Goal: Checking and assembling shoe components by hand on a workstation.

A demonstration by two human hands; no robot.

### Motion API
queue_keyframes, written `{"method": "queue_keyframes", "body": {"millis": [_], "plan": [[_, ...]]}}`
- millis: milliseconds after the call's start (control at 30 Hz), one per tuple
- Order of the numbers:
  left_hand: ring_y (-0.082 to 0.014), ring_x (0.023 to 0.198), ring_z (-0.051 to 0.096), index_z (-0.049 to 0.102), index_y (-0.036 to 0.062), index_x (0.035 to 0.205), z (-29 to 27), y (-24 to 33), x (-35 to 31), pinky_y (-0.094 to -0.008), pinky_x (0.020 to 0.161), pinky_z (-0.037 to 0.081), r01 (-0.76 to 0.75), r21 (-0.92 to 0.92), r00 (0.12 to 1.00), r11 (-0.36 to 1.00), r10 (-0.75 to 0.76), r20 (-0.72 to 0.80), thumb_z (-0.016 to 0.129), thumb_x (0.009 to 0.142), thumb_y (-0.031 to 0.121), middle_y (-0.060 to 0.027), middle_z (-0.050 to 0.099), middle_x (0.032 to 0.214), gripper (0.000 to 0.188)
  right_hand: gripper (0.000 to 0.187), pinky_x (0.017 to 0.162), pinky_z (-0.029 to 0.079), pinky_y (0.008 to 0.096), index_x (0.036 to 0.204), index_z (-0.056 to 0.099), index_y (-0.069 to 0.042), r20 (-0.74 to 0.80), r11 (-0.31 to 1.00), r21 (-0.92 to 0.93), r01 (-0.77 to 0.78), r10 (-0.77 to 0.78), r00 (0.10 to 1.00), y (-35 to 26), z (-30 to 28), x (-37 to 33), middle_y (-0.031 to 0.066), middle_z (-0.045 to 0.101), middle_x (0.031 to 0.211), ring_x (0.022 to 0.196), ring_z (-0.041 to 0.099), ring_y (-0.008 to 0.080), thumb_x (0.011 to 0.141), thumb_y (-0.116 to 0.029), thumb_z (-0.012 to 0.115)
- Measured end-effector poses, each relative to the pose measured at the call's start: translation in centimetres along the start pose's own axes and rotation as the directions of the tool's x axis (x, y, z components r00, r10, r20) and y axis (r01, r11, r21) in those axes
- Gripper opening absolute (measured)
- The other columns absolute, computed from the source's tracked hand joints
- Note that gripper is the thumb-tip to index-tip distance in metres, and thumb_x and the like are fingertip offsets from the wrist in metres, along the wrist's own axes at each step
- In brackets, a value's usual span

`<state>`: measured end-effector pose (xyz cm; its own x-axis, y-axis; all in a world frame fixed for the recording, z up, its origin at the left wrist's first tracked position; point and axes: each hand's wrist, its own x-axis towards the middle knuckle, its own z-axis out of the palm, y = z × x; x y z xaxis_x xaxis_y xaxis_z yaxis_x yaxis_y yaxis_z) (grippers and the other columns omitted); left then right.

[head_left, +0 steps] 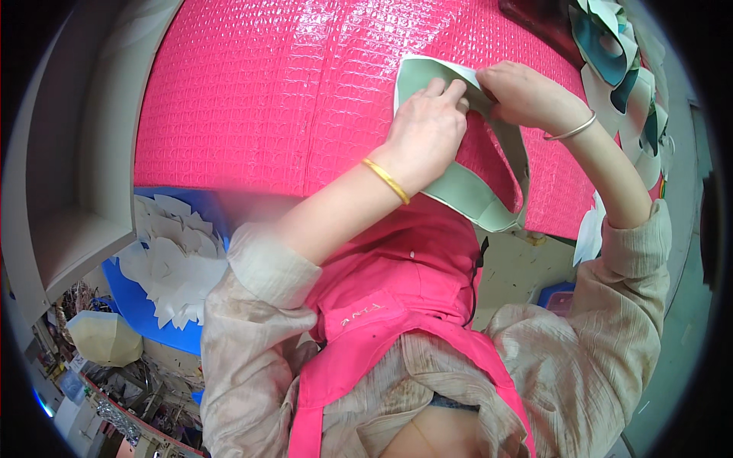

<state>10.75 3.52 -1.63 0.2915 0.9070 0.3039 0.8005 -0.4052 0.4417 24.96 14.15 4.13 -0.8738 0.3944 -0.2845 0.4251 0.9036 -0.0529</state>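
Observation:
A pale green cut piece of sheet material (473, 191) with white edges lies on the pink table cover, curved round a large opening. It looks like a shoe upper part, though I cannot be sure. My left hand (429, 128) presses on its far portion with the fingers curled against the surface. At its far right edge my right hand (527, 95) is closed, thumb and fingers pinching the folded-up rim. The fingertips of the right hand are partly hidden. The near curve of the piece hangs close to the table's front edge.
The shiny pink cover (244, 91) spans the table. Overlapping green and white cut pieces (611, 53) lie along the right side. Left of me, a blue bin (179, 336) holds several pale jagged pieces (172, 259). A grey shelf frame (84, 229) rises at the left edge.

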Motion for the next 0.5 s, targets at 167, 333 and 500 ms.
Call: {"method": "queue_keyframes", "body": {"millis": [167,333,500], "plan": [[-0.0318,0.058,0.058,0.062,0.0016,0.083,-4.6,-1.3,4.7,-0.0384,0.056,0.045,0.153,-0.32,0.988,0.935,-0.144,0.052,0.05,0.078,0.012,-0.0202,0.053,0.062,0.016,0.021,0.068,0.047,0.0396,0.088,0.052,0.001,0.179,0.992,0.107,-0.062,0.042,0.983,-0.6,-0.4,-2.7,0.0181,0.058,0.079,0.079,0.058,0.032,0.067,0.0,0.053],[-0.0266,0.067,0.06,0.065,0.003,0.082,0.4,-1.5,12.4,-0.0357,0.06,0.046,-0.102,-0.286,0.955,0.953,0.174,0.24,0.058,0.071,0.012,-0.0146,0.063,0.072,0.016,0.011,0.071,0.043,0.0322,0.08,0.051,-0.004,-0.251,0.987,-0.161,0.028,-0.069,0.966,-3.7,1.2,-3.3,0.0087,0.051,0.076,0.076,0.052,0.0231,0.07,-0.008,0.05],[-0.0188,0.066,0.06,0.065,0.0022,0.08,1.1,-2.6,12.0,-0.0325,0.06,0.047,0.193,-0.602,0.693,0.775,0.326,0.643,0.065,0.068,0.015,-0.0092,0.063,0.069,0.018,0.019,0.063,0.042,0.031,0.083,0.053,-0.002,-0.357,0.992,-0.12,0.028,-0.069,0.931,-5.8,1.6,-5.8,0.0065,0.045,0.074,0.071,0.05,0.021,0.065,-0.008,0.053]]}}
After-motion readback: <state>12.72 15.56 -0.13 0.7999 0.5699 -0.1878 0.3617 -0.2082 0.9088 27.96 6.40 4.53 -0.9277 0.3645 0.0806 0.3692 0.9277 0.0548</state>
